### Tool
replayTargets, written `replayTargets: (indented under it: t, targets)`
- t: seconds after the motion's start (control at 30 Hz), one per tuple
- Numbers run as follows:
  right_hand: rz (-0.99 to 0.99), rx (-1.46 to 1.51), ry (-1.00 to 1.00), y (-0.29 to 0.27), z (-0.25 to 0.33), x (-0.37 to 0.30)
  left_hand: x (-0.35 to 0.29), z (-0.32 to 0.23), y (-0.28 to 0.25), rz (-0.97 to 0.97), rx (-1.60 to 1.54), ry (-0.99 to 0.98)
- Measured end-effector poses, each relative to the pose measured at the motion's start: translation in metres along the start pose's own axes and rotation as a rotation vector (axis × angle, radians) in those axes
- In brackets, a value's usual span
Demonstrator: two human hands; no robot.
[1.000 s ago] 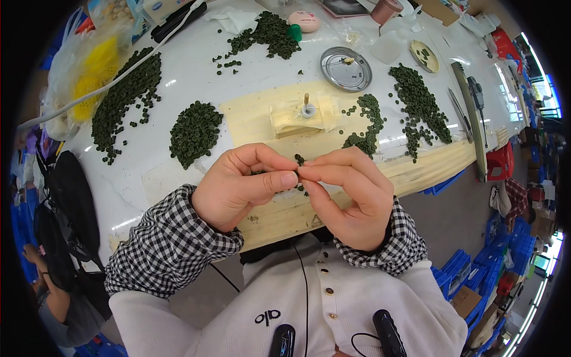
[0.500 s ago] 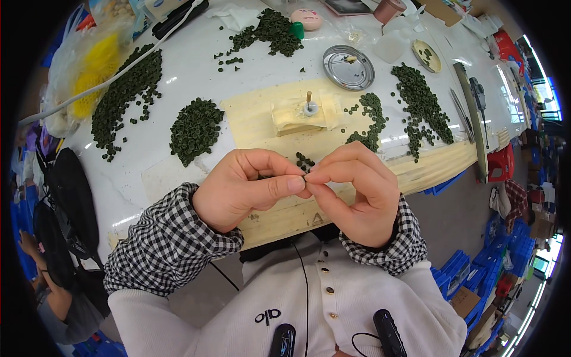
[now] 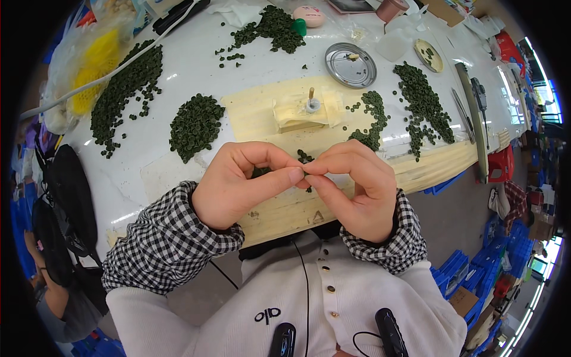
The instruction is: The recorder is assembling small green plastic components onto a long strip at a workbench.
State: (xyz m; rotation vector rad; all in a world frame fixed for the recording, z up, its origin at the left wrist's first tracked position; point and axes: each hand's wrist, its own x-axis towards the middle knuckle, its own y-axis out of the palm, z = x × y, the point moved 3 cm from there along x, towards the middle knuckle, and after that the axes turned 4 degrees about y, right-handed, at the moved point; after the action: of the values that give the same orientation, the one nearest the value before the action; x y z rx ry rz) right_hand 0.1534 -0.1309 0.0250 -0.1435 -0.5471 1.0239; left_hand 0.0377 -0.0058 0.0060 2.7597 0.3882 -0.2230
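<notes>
Left hand [image 3: 247,185] and right hand [image 3: 360,193] meet at near centre, fingers [image 3: 295,175] pinched narrow on a tiny green piece [image 3: 306,174], mostly hidden. Green pile [image 3: 196,128] left; pale block [image 3: 294,121] on far side.

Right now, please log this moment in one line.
left hand: pinching; right hand: pinching; between them: small dark piece, mostly hidden; beyond: taped block, green heap on its left

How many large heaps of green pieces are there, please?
5: far left heap, near left heap, back heap, near right heap and far right heap; the left hand partly hides more pieces.
</notes>
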Motion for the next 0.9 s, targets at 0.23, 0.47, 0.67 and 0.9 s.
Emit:
replayTargets:
  t: [0.23,0.47,0.67,0.9]
  targets:
    - [-0.018,-0.092,-0.037,-0.001,0.003,-0.001,0.000,-0.002,0.001,0.003,0.019,0.014]
    - [0.032,0.168,0.141,0.000,-0.006,-0.003,-0.001,-0.002,0.002,-0.024,0.088,0.045]
    - [0.056,0.403,0.377,0.007,-0.013,-0.009,-0.002,0.000,0.000,-0.047,0.140,0.054]
    - [0.095,0.377,0.373,0.006,-0.014,-0.010,-0.004,0.002,-0.001,-0.048,0.183,0.064]
